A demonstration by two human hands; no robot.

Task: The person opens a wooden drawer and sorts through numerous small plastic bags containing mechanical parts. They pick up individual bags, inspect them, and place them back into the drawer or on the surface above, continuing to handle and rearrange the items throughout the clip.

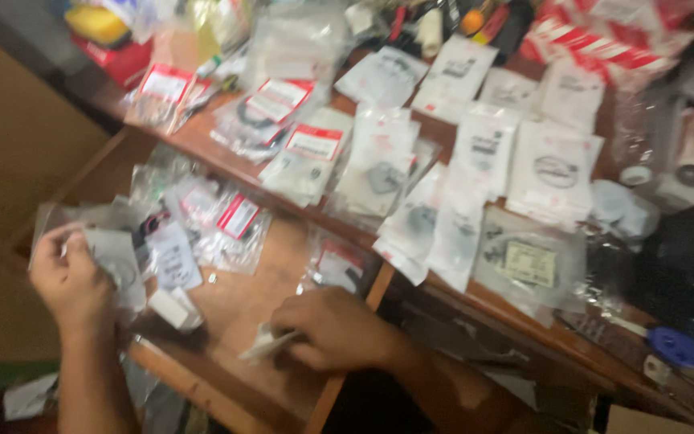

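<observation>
An open wooden drawer [234, 378] sits below a wooden desk, with several clear plastic packets of small parts [218, 221] lying in it. My left hand [70, 277] holds a clear plastic packet [118, 261] at the drawer's left side. My right hand [335, 329] rests on the drawer's right edge, its fingers closed on a small whitish packet [263, 345]. The picture is blurred, so what the packets contain is hard to tell.
The desk top [516, 309] is covered with many white and clear parts packets [483, 153], some with red labels [311, 141]. A blue-handled tool [672, 345] lies at the right front. A dark object [688, 257] stands at the right. Tools and red packaging crowd the back.
</observation>
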